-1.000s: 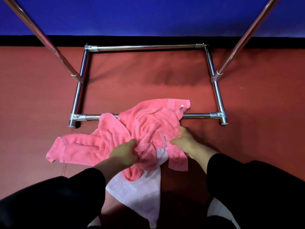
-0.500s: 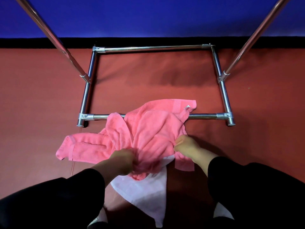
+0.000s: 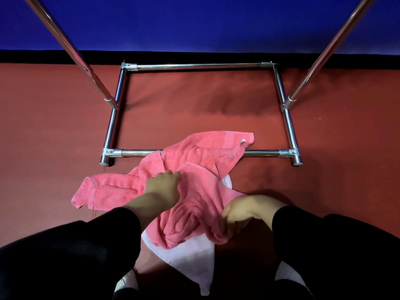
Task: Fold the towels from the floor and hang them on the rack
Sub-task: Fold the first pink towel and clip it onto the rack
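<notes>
My left hand (image 3: 163,187) and right hand (image 3: 238,215) grip the pink towel (image 3: 194,169); its twelve-o'clock edge, draped over the rack (image 3: 138,153), may snag.

L hand (image 3: 162,185) moved up-frame, now pinching a fold near mid pink towel (image 3: 194,169). R hand (image 3: 242,215) dropped lower right w/ towel edge in its grip. More white towel (image 3: 190,256) showing at bottom centre.
</notes>
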Demonstrator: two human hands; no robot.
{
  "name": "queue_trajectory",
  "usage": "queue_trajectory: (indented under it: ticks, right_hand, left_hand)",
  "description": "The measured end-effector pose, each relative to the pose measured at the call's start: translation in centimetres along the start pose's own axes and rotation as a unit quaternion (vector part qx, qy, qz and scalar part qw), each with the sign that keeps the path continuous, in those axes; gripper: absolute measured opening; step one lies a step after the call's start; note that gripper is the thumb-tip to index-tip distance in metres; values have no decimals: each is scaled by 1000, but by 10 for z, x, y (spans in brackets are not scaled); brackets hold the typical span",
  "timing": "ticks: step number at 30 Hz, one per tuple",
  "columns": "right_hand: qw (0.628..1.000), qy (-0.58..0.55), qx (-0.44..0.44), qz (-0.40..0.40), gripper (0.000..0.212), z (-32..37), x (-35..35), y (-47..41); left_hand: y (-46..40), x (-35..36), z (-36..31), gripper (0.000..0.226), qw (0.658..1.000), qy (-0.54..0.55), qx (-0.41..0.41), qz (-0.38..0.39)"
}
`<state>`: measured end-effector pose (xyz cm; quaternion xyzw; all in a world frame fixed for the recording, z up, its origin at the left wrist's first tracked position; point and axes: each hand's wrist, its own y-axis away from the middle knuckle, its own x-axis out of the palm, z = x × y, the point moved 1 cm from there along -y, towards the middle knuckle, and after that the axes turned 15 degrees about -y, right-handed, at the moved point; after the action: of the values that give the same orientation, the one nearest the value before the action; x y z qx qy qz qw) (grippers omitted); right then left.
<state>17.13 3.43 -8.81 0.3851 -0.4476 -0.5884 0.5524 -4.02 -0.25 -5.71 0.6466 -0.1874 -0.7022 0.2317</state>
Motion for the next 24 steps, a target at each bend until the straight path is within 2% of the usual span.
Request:
queue_trajectory:
  ticks: [2, 4, 7, 9, 11, 12, 14, 17, 18, 20, 24]
  right_hand:
    - [996, -34, 10, -78, 12, -9, -7, -7]
    - [974, -78, 8, -215, 10, -22, -21, -11]
    - [904, -126, 31, -408, 17, -47, -44, -7]
    - [849, -217, 26, -480, 24, -67, -55, -8]
    - [820, -320, 5, -474, 38, -78, -56, -12]
    - [821, -356, -4, -447, 46, -81, -54, -15]
    - [858, -343, -10, -382, 60, -80, -46, -18]
    - [925, -164, -6, -342, 73, -75, -34, -19]
    - [932, -109, 6, -345, 72, -73, -32, -19]
    - [937, -72, 32, -341, 59, -71, -29, -18]
    - [955, -42, 50, -291, 29, -63, -26, -9]
  left_hand:
    - [-2, 3, -11, 49, 1000, 15, 20, 5]
    - [-3, 12, -18, 57, 999, 12, 45, 20]
    - [-3, 26, -18, 61, 998, 13, 52, 33]
    - [-2, 31, -17, 61, 997, 16, 57, 59]
    - [0, 33, -15, 62, 995, 10, 60, 85]
    - [1, 34, -16, 62, 994, 8, 61, 88]
    - [0, 34, -17, 63, 994, 9, 61, 92]
    - [-3, 39, -17, 72, 993, 13, 61, 101]
    - [-3, 42, -17, 77, 993, 18, 60, 105]
    - [-4, 45, -19, 87, 992, 51, 51, 103]
    - [-9, 50, -29, 70, 991, 89, 46, 94]
